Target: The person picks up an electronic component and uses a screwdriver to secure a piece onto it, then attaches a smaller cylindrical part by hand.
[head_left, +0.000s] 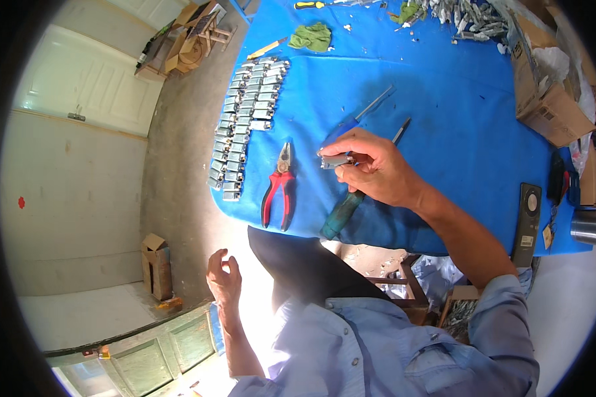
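Pinched between the thumb and fingers of my right hand is a small box-shaped silver metal part, held above the blue table cover. Beneath that hand lies a screwdriver with a dark green handle; part of it is hidden. A second screwdriver with a blue handle rests just beyond my fingers. Red-and-black pliers lie to the left, jaws pointing away from me. My left hand hangs off the table beside my leg, fingers loosely curled with a gap to the thumb and nothing visible in it.
Similar silver parts stand in rows along the table's left edge. Farther back are a green cloth, a yellow-handled tool and a heap of metal pieces. Cardboard boxes and a flat dark scale-like device sit at right.
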Motion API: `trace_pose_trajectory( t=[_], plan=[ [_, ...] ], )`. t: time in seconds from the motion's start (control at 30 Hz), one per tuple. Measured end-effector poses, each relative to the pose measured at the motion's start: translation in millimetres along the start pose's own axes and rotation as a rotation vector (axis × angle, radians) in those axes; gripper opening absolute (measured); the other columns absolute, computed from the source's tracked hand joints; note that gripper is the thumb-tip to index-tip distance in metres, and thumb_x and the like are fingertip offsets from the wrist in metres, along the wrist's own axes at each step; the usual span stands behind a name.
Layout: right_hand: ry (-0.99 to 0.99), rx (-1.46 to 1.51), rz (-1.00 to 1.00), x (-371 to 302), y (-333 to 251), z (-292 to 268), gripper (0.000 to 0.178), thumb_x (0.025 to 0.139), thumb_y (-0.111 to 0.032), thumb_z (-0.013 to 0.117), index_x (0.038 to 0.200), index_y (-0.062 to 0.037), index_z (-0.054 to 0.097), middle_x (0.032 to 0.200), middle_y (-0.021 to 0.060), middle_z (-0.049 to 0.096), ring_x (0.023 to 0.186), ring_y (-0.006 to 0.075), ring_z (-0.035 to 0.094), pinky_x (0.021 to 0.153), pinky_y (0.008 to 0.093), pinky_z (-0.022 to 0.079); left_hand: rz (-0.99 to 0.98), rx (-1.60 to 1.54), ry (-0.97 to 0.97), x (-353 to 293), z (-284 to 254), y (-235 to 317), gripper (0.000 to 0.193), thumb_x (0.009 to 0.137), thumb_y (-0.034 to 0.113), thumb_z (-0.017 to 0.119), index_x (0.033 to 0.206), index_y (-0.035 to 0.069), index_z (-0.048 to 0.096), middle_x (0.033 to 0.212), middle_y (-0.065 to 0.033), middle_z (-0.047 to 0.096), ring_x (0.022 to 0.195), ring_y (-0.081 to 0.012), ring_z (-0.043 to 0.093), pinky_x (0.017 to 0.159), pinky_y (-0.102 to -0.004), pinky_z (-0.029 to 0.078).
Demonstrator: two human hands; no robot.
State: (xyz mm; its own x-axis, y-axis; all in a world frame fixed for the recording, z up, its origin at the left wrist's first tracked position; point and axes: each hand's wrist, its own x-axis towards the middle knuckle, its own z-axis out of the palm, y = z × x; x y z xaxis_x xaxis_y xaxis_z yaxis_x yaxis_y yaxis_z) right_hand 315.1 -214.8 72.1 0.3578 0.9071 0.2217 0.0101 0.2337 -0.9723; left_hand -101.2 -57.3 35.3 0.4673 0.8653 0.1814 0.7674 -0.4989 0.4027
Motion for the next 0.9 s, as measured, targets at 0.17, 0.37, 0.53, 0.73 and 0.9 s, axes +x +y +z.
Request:
trace_pose_trajectory(
  t=[0.17, 0.37, 0.53, 0.73, 0.9],
  plan=[
    [0.076, -0.148, -0.046, 3.8, 7.7, -3.8, 0.027, 0.089, -0.001, 0.071, 0.116, -0.0032, 0.072, 0.104, 0.0065, 0.072, 0.08, 0.013, 0.067, 0.067, 0.0283, 0.054, -0.049, -0.08, -0.04, -5.2, -4.3, 16.2, 0.024, 0.094, 0.002, 0.068, 0.117, -0.005, 0.068, 0.115, -0.0201, 0.073, 0.085, -0.0276, 0.074, 0.075, -0.0383, 0.06],
    [0.042, -0.474, -0.109, 4.6, 3.7, -11.2, 0.033, 0.087, -0.002, 0.074, 0.121, -0.0048, 0.071, 0.105, 0.006, 0.074, 0.082, 0.0135, 0.069, 0.066, 0.0283, 0.054, -0.127, -0.2, -0.031, -27.8, 1.0, -0.3, 0.025, 0.093, 0.0, 0.068, 0.118, -0.005, 0.071, 0.112, -0.0196, 0.075, 0.085, -0.0266, 0.075, 0.069, -0.0351, 0.06],
    [-0.031, -0.566, -0.043, 7.2, -11.8, -1.3, 0.038, 0.088, 0.0, 0.071, 0.127, -0.004, 0.069, 0.107, 0.0063, 0.076, 0.085, 0.0124, 0.069, 0.066, 0.0274, 0.053, -0.175, -0.246, -0.027, -32.7, 11.8, 0.7, 0.023, 0.094, 0.0, 0.067, 0.116, -0.006, 0.072, 0.113, -0.0206, 0.076, 0.085, -0.0257, 0.075, 0.067, -0.0354, 0.061],
    [-0.192, -0.697, 0.011, 21.4, -26.1, 11.7, 0.039, 0.089, -0.004, 0.071, 0.128, -0.0037, 0.067, 0.103, 0.0113, 0.076, 0.087, 0.025, 0.074, 0.076, 0.037, 0.057, -0.227, -0.334, -0.117, -27.4, 22.2, 11.8, 0.027, 0.096, 0.004, 0.067, 0.122, -0.005, 0.072, 0.115, -0.0218, 0.076, 0.096, -0.0284, 0.077, 0.075, -0.0359, 0.063],
    [-0.169, -0.792, -0.065, 23.4, -18.1, 19.7, 0.041, 0.088, -0.004, 0.071, 0.129, -0.0029, 0.066, 0.108, 0.0141, 0.075, 0.092, 0.0301, 0.074, 0.082, 0.0397, 0.058, -0.238, -0.439, -0.063, -30.6, 29.5, 6.6, 0.024, 0.095, 0.0, 0.067, 0.117, -0.006, 0.072, 0.11, -0.0208, 0.076, 0.085, -0.0279, 0.075, 0.068, -0.0364, 0.061]
  ],
)
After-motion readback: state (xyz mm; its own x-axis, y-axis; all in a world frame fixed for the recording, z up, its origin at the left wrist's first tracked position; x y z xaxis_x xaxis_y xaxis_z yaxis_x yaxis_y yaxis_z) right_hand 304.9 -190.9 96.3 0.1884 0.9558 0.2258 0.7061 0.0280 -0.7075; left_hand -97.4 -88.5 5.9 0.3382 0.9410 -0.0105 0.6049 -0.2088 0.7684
